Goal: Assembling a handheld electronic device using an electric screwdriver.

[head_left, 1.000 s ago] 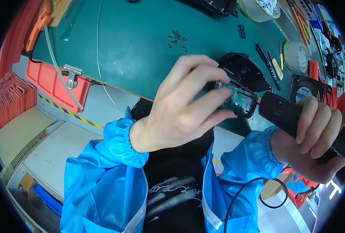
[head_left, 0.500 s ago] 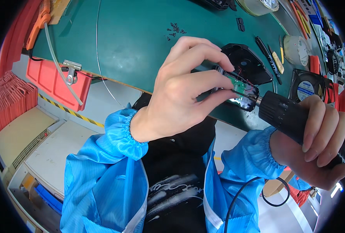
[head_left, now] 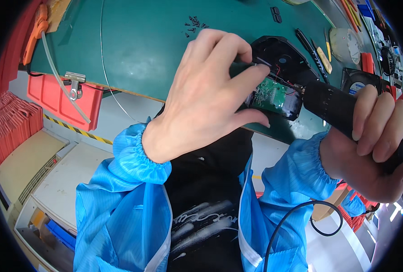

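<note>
My right hand is wrapped around a thick black electric screwdriver. The screwdriver's nose points left, at the wires along the edge of a green circuit board. That board sits in one half of a black plastic casing; the other casing half lies open just beyond it, joined by thin red wires. Over the board's left side spreads my left hand, thumb and forefinger wide apart. Its fingertips are at the casing, and the curled fingers partly hide what they touch. I cannot tell whether the screwdriver's bit touches anything.
Several small black screws lie loose on the green mat. Two small black pads, a black marker, a knife, a tape roll and a fan stand farther right. An orange glue gun is far left.
My left thumb and forefinger have parted, uncovering more of the circuit board. The screwdriver's nose has shifted from beside my fingers toward the board's far right edge. The whole view has shifted slightly.
</note>
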{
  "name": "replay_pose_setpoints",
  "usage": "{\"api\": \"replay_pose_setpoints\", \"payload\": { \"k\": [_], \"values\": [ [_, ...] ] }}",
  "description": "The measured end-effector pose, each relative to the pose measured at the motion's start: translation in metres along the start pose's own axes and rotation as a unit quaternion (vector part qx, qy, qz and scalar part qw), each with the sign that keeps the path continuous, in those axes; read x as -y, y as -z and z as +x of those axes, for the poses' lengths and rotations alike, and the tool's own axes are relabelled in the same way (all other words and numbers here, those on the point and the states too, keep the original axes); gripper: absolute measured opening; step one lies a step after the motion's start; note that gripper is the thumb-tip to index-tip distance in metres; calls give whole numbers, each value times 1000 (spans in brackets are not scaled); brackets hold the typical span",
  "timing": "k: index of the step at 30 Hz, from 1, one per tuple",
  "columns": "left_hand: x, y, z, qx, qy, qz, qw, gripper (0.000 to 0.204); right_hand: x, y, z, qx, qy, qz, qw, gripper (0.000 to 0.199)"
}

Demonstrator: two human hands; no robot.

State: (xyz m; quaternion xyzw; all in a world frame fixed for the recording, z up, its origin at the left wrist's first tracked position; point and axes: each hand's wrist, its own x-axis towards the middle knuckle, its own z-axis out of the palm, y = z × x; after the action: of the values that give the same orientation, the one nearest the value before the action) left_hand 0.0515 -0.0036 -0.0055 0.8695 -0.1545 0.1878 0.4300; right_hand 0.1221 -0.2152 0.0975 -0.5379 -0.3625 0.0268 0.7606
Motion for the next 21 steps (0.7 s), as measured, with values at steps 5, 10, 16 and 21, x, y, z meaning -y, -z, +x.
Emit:
{"api": "replay_pose_setpoints", "payload": {
  "k": [5,10,16,21],
  "values": [
    [-2,-4,-1,35,10,28,999,64,-5,0,2,2,-2,-26,1000,20],
    [-2,-3,1,35,14,43,998,63,-12,-1,10,6,-5,-51,999,20],
    [-1,-5,0,24,9,44,999,62,-27,-15,12,17,-4,-79,997,22],
    [1,-5,-2,23,11,42,999,62,-24,-9,10,34,3,-101,994,24]
  ]
}}
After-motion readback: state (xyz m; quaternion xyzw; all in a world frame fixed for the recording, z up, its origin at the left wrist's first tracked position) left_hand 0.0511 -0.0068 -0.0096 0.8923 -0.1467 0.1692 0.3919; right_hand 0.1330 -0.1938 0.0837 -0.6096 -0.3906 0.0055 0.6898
